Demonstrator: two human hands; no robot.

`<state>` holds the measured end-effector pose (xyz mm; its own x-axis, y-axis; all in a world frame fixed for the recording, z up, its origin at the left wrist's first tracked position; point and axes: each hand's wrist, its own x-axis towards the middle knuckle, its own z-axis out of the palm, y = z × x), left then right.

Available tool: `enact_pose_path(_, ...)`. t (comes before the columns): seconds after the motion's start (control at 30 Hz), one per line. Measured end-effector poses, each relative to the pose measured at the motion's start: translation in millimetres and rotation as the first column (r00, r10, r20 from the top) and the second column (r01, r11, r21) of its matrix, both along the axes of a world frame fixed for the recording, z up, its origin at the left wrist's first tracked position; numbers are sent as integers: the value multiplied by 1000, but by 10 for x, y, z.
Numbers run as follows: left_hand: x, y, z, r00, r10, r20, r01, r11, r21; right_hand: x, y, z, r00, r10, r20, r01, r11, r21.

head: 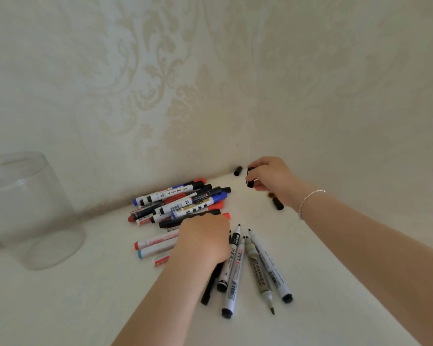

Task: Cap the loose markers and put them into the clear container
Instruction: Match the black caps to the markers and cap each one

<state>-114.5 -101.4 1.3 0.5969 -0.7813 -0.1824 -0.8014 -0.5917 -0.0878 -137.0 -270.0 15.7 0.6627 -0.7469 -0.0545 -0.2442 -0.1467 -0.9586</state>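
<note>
Head view: white tabletop (85, 295) set against patterned cream wallpaper, hands at work over scattered markers.
Right hand (268, 177): far right, fingers curled round a small black marker cap (250, 180), held just above the surface.
Left hand (205, 237): centre, palm down over the near edge of the marker pile; fingers hidden beneath the hand, so whether anything is gripped cannot be told.
Clear container: tall transparent plastic jar (28, 211), far left, well apart from both hands, apparently holding nothing yet.
Capped stock: pile of red, blue and black capped markers (183, 201), centre, near the wall.
Uncapped stock: fan of white-barrelled markers with bare black tips (240, 265), near centre, just right of the left hand.
Spare caps: one black cap lying near the wall (238, 171), another black cap by the right wrist (278, 203).
Step in hand, judged: cap fetched, marker to be chosen next.
Method advice: lift one bare-tipped marker by mid-barrel, line the cap's open end with the tip, press straight until seated; match cap size to barrel, keep fingers off the ink tip.
Legible writing: "MARKER" on the grey-barrelled double-tipped pen (259, 273); "deli" on a black-banded barrel (234, 239); other print and barcodes too small to read.
</note>
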Motion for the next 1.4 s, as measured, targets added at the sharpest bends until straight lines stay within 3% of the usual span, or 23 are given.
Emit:
enact_pose_path(0.17,-77,-65,-89,995,-20,97,18,999,28,-85,47,-33,1000,-5,-11,5,1000,14)
enact_pose_path(0.33,-88,-143,-108,997,-5,80,0,998,59,-127,58,-47,1000,-5,-1,5,1000,25)
enact_pose_path(0.43,-9,-149,-137,1000,3,-2,-3,992,-124,-180,30,-51,999,-2,35,0,998,58)
enact_pose_path(0.5,74,-141,-154,979,-3,-202,-68,936,-344,-217,3,-53,995,-13,102,1,993,119)
enact_pose_path(0.57,147,-150,-154,899,-70,-432,-190,826,-531,-245,-25,-44,982,-29,187,-9,980,198)
enact_pose_path(0.73,227,-206,-210,882,-134,-451,-267,646,-715,-261,-32,-10,956,-9,293,-87,946,313)
enact_pose_path(1.0,282,-231,-271,879,-151,-452,-277,611,-742,-209,43,-46,949,19,314,-125,939,321)
enact_pose_path(1.17,304,-226,-279,878,-159,-451,-280,595,-753,-178,46,-59,936,-75,345,-35,952,303)
enact_pose_path(1.4,316,-255,-272,874,-153,-462,-299,579,-758,-145,182,-103,953,46,298,-128,957,261)
